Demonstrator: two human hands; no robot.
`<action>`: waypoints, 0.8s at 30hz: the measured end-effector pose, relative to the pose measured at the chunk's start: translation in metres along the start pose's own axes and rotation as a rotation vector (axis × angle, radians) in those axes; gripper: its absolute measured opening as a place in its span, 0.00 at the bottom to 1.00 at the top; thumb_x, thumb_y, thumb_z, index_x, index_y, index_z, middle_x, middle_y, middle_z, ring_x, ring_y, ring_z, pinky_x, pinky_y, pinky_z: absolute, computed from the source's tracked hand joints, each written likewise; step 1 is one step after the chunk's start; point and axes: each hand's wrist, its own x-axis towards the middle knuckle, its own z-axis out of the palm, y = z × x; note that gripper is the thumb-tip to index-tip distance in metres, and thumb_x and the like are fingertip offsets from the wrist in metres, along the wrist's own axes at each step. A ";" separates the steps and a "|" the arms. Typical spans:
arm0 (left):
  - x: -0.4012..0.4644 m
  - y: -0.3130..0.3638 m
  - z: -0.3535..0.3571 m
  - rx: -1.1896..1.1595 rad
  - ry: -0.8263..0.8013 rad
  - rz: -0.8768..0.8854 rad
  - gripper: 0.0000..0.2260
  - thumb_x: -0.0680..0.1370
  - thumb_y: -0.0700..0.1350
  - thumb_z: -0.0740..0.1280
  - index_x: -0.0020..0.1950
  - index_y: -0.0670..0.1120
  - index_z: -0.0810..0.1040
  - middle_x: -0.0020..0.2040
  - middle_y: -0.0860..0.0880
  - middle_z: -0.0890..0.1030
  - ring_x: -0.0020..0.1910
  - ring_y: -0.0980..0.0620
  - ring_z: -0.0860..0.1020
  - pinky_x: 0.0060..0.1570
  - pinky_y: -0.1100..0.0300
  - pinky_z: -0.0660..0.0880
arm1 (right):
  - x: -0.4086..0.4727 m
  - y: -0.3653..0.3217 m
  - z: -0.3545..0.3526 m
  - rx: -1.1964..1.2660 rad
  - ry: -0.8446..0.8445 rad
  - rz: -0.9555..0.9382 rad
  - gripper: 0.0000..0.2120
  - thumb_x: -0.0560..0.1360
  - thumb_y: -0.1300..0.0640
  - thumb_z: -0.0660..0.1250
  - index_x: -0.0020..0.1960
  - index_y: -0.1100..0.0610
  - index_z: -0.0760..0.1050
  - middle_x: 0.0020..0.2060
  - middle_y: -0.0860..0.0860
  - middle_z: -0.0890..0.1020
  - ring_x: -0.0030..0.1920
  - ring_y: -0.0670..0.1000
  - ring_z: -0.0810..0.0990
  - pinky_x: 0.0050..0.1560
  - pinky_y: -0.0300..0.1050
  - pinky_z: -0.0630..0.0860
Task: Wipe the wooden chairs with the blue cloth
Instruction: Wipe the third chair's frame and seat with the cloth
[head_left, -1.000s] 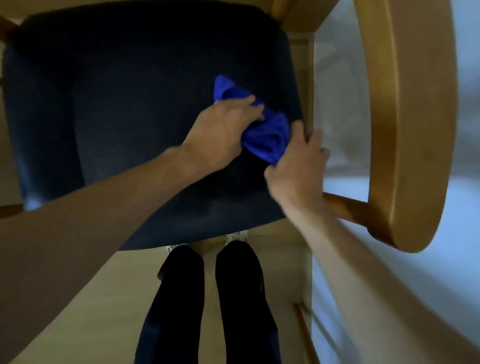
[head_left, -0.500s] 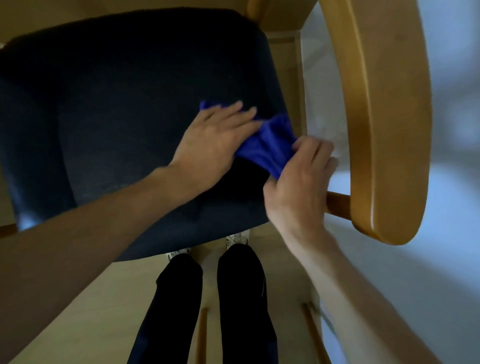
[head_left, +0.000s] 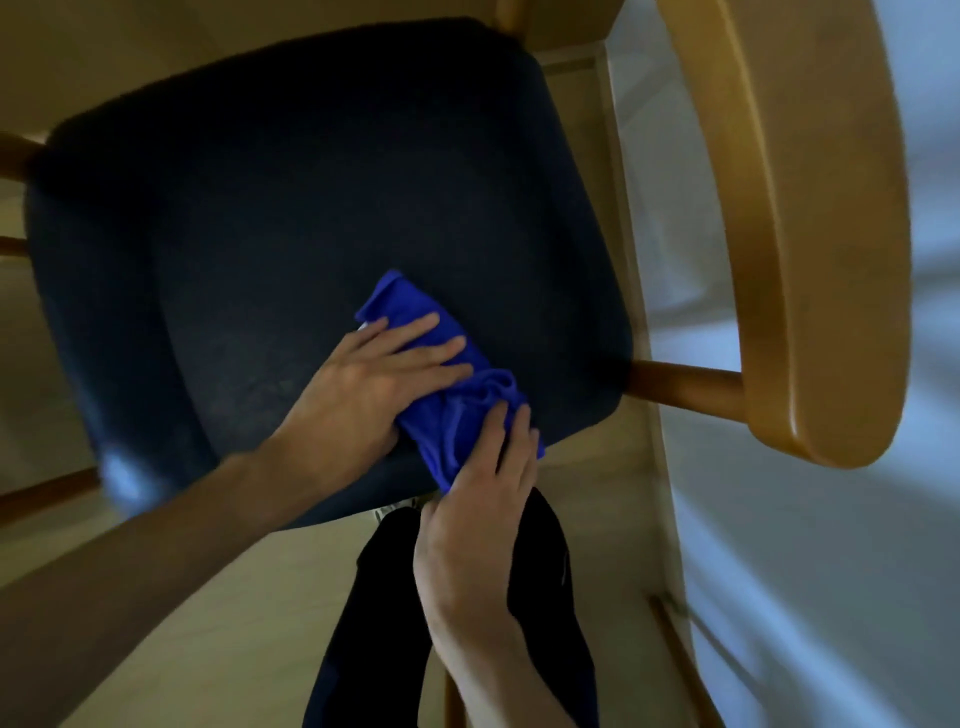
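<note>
A wooden chair with a dark blue padded seat (head_left: 291, 208) fills the view from above. Its curved wooden armrest (head_left: 810, 234) runs down the right side, joined to the seat by a short wooden post (head_left: 685, 382). The blue cloth (head_left: 452, 415) lies bunched on the seat's front right corner. My left hand (head_left: 374, 379) presses flat on the cloth with straight fingers. My right hand (head_left: 478, 499) holds the cloth's near end at the seat's front edge; its fingertips rest on the fabric, and the thumb is hidden.
My dark trouser legs (head_left: 374, 623) stand on the light wood floor (head_left: 208, 623) just in front of the seat. A pale wall or panel (head_left: 831, 571) runs along the right behind the armrest. Wooden rails (head_left: 47, 491) show at the left edge.
Both hands and the cloth have slid from beside the seat's right edge toward its front corner. The right hand has dropped lower, over the seat's front edge.
</note>
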 end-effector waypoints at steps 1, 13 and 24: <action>-0.010 -0.001 0.001 0.000 0.003 -0.011 0.35 0.64 0.34 0.76 0.69 0.51 0.75 0.70 0.52 0.74 0.74 0.47 0.65 0.71 0.48 0.60 | -0.004 0.002 -0.004 0.021 -0.046 -0.013 0.42 0.76 0.65 0.66 0.80 0.51 0.43 0.79 0.49 0.43 0.79 0.52 0.42 0.78 0.51 0.51; 0.128 0.069 0.027 -0.271 0.126 0.213 0.15 0.68 0.32 0.69 0.53 0.45 0.83 0.56 0.47 0.82 0.66 0.44 0.74 0.66 0.46 0.67 | 0.047 0.060 -0.047 0.188 0.348 -0.028 0.33 0.73 0.73 0.64 0.75 0.59 0.63 0.70 0.57 0.71 0.63 0.46 0.70 0.55 0.14 0.55; -0.054 -0.020 0.016 -0.302 0.125 -0.077 0.29 0.63 0.24 0.71 0.60 0.45 0.82 0.64 0.50 0.78 0.72 0.49 0.68 0.71 0.58 0.63 | -0.045 -0.011 0.035 0.211 0.058 -0.006 0.35 0.70 0.68 0.70 0.73 0.53 0.62 0.74 0.52 0.59 0.72 0.53 0.65 0.65 0.28 0.58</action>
